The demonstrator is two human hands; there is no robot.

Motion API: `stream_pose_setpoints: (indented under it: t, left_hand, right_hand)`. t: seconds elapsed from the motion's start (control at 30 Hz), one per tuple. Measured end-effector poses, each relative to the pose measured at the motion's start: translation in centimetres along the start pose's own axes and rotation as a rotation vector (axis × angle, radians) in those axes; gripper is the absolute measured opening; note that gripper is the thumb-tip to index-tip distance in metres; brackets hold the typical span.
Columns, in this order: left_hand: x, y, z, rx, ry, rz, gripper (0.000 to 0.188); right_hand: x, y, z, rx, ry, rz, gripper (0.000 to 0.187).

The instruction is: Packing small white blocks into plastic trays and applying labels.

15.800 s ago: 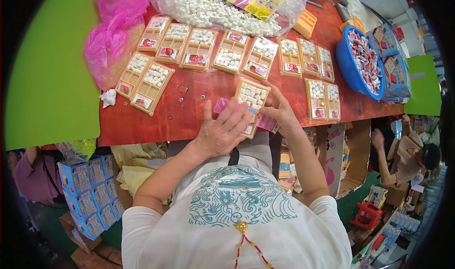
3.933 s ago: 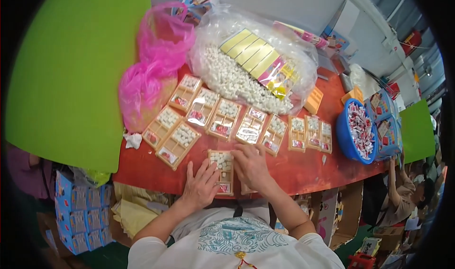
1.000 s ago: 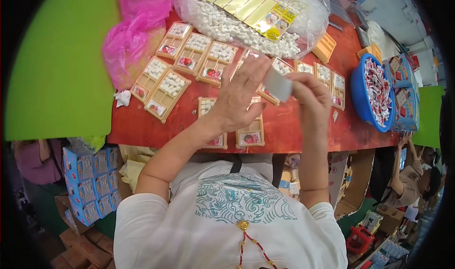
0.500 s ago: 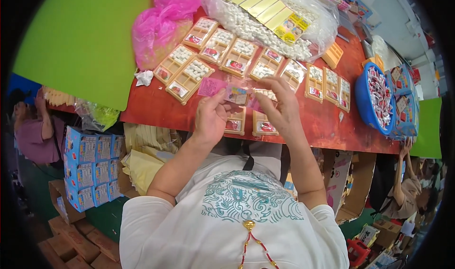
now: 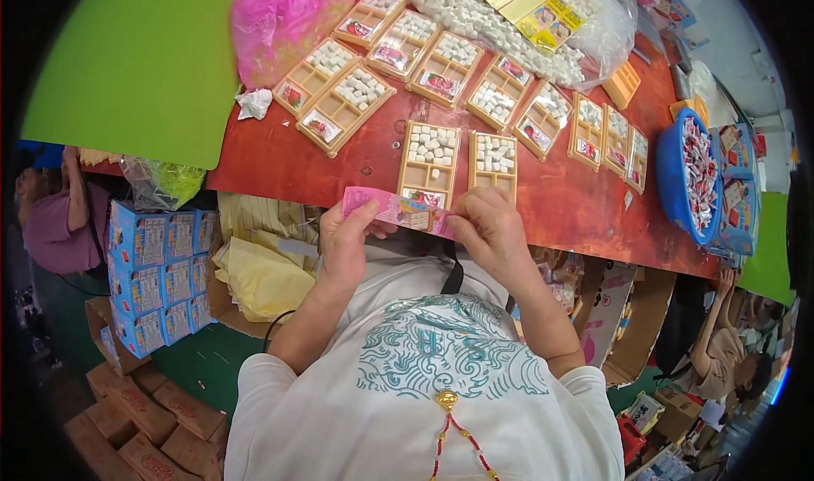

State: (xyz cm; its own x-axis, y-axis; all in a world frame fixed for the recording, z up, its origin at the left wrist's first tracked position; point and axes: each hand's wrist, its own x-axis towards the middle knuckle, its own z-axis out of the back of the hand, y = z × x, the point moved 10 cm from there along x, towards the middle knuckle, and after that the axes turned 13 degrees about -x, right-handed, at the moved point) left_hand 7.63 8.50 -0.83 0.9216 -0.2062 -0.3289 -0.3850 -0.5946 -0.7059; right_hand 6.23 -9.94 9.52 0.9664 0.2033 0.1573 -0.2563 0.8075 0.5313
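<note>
- The front tray (image 5: 431,154), tan with white cubes in its top compartment and a red-printed packet in its bottom one, sits near the edge of the red surface (image 5: 339,176).
- The pink printed strip (image 5: 394,209) is held on the wearer's side of the front tray, overlapping its lower end in this view; whether they touch, I cannot tell.
- Left hand (image 5: 343,248): below and to the left of the front tray, wrist fairly straight above a rising forearm. The thumb (image 5: 365,211) presses on the strip's face while the fingers curl behind it, closed on its left part.
- Right hand (image 5: 493,226): below and to the right of the front tray, back of the hand upward, forearm angled inward. Its fingers are bent, thumb and forefinger pinched together on the strip's right end.
- Both elbows are bent, and the strip spans the hands, sloping down toward the right.
- The second tray (image 5: 493,159), also with white cubes, lies just right of the front tray, its lower end behind the right hand.
</note>
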Motion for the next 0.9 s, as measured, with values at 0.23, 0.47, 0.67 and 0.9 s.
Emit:
stream_pose_setpoints:
  t: [0.23,0.47,0.67,0.9]
  left_hand:
    - [2.4,-1.9,-0.7,0.293,-0.058,-0.134,0.014]
    - [1.9,-5.6,-5.4,1.273,-0.027,-0.808,0.011]
    - [2.5,-4.9,-6.0,1.439,-0.045,-0.866,0.011]
    - [3.0,-4.0,-6.0,1.539,-0.022,-0.833,0.013]
  right_hand:
    - [2.1,-2.8,-0.8,-0.059,0.036,-0.089,0.014]
    - [3.3,-5.0,-1.4,-0.232,0.037,-0.135,0.013]
    - [4.0,-5.0,-1.9,-0.382,0.042,-0.110,0.013]
    - [4.3,-4.4,-2.4,-0.518,0.040,-0.066,0.012]
